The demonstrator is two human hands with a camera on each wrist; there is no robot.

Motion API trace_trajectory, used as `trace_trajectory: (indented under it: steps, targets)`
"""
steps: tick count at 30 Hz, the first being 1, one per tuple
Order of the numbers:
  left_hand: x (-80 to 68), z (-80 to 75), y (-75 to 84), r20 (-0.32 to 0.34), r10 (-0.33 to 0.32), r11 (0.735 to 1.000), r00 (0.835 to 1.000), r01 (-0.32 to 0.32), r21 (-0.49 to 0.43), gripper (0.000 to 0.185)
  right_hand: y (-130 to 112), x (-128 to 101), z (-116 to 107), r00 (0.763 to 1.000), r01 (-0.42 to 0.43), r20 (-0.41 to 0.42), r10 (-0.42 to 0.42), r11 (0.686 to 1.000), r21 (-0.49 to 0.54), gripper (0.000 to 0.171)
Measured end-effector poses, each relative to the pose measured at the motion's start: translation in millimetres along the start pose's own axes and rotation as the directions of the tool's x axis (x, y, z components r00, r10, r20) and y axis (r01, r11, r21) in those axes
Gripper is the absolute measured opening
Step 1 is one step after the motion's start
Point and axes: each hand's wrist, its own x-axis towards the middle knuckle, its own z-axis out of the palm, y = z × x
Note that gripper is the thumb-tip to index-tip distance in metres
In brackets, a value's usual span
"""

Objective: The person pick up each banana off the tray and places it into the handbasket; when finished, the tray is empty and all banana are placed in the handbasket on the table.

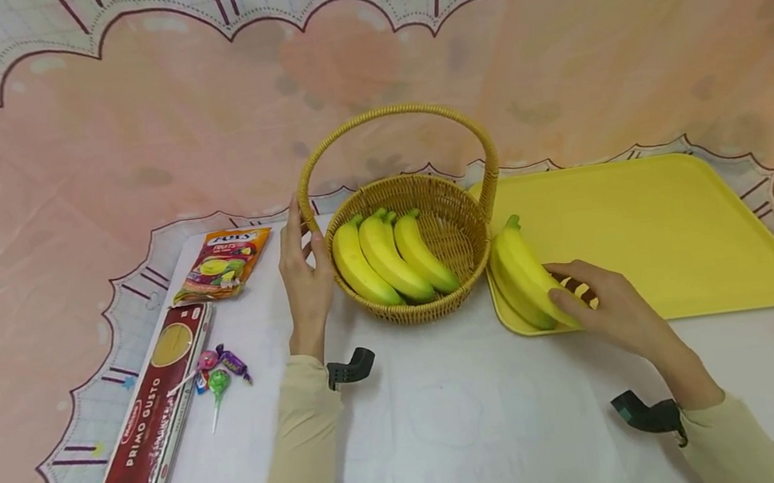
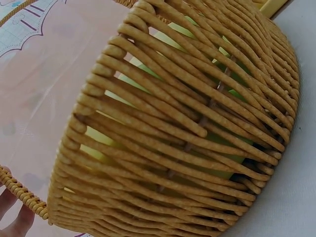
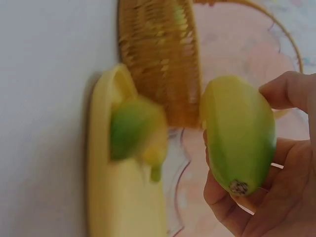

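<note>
My right hand (image 1: 608,307) holds a yellow banana (image 1: 528,268) between thumb and fingers, over the left end of the yellow tray (image 1: 662,240). Its green, dark-tipped end faces the camera in the right wrist view. Another banana (image 3: 136,128) lies on the tray beneath it. Just left of the tray stands a woven basket (image 1: 414,315) with a tall arched handle (image 1: 393,110); several bananas (image 1: 389,261) lie inside. At the basket's left side, my left hand (image 1: 308,283) grips the foot of the handle, its fingers partly hidden behind it in the left wrist view.
On the left of the white table (image 1: 446,427) are an orange candy bag (image 1: 223,265), a long red pasta pack (image 1: 151,415), a green lollipop (image 1: 218,381) and a purple-wrapped candy (image 1: 233,363). A patterned cloth (image 1: 555,76) hangs behind.
</note>
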Motion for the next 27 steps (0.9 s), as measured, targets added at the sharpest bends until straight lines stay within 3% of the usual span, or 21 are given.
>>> trace_trajectory:
  steps: [5, 14, 21, 27]
  targets:
    - [0.6, -1.6, 0.2, 0.003, 0.005, 1.0, 1.0, -0.005, 0.007, 0.053, -19, 11, 4, 0.998, 0.061, 0.012, -0.062, 0.998, 0.023, 0.039]
    - [3.9, -2.5, 1.0, -0.003, 0.018, 1.0, 1.0, -0.018, -0.01, 0.053, -52, 65, 32, 0.998, 0.033, 0.05, -0.038, 0.994, 0.103, 0.046]
    - [2.9, -0.8, 1.5, 0.007, 0.01, 1.0, 1.0, -0.01, -0.021, 0.054, -72, 107, 52, 1.0, 0.017, 0.015, -0.018, 0.998, 0.062, 0.046]
    - [1.0, -1.2, 0.1, 0.01, 0.004, 1.0, 1.0, -0.003, -0.026, 0.054, -76, 130, 71, 0.998, -0.023, 0.064, 0.024, 1.0, -0.012, 0.047]
